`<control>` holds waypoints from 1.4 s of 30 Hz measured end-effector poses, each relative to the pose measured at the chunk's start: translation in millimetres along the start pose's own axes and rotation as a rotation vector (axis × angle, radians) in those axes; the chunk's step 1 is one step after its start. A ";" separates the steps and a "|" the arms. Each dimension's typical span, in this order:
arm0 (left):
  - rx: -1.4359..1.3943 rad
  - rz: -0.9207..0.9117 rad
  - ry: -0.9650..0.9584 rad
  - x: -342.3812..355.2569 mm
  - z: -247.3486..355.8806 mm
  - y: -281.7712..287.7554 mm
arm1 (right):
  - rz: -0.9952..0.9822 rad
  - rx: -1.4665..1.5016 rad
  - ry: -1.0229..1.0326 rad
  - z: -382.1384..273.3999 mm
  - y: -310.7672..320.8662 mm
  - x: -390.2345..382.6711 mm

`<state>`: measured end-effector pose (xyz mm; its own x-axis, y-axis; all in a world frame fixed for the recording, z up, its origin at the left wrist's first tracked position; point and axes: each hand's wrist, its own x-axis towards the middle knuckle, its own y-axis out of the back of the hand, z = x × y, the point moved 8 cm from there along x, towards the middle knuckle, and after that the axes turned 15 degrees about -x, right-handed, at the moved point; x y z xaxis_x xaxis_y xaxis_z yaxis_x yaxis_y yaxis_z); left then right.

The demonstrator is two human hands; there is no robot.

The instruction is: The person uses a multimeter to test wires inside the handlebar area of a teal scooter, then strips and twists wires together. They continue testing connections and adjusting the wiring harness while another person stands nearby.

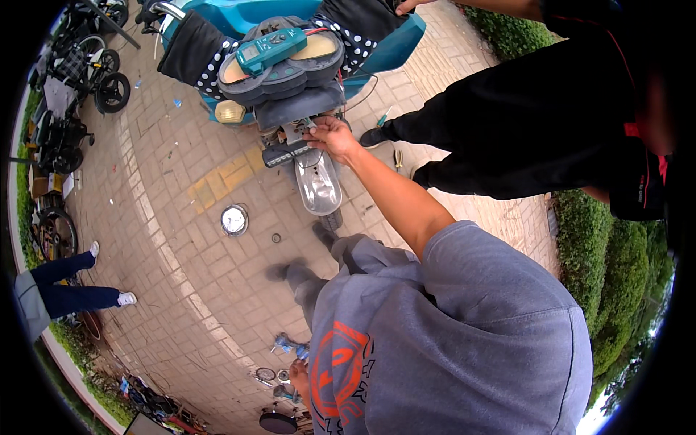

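Observation:
A teal electric scooter (395, 54) stands in front of me with its front opened below the dashboard (283, 85). My right hand (332, 138) reaches into that opening, thumb and fingers pinched together beside exposed parts and wires; what they hold is too small to name. Just below are a dark bar-shaped part (286, 154) and a clear plastic front fender (319, 187). Across the dashboard lies a teal handheld meter (272, 51) with a red lead. Down by my shirt, my left hand (299, 378) is only partly visible, and its grip is hidden.
At the right stands a person in black trousers (500, 119), a hand (410, 6) by the handlebar cover. Pliers (398, 159), a screwdriver (385, 116) and a round lamp (234, 220) lie on the paving. Parked wheeled vehicles (109, 83) and another person (72, 286) are left.

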<state>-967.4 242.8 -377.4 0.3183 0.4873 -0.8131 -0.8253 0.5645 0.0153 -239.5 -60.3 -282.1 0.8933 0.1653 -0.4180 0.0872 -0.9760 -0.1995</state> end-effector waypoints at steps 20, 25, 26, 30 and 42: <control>0.121 -0.004 -0.097 -18.4 32.4 -12.9 | 0.269 0.163 -0.210 44.7 67.1 -26.5; 0.240 0.014 -0.132 -51.4 70.2 -42.1 | -0.063 0.224 -0.157 4.1 14.5 -32.5; 0.172 0.048 -0.107 -56.3 74.0 -40.5 | -0.061 0.160 -0.152 6.0 10.7 -35.0; -0.037 0.221 -0.040 -64.0 67.9 -27.2 | 0.029 -0.345 -0.395 94.8 21.0 -60.5; -0.276 0.370 0.042 -12.5 -5.0 50.1 | -0.847 -1.555 -0.471 229.6 -138.9 -154.3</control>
<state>-1015.1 261.7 -369.4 -0.0359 0.5920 -0.8052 -0.9750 0.1561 0.1583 -490.6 82.4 -393.4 0.2367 0.3797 -0.8943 0.9244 0.1953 0.3276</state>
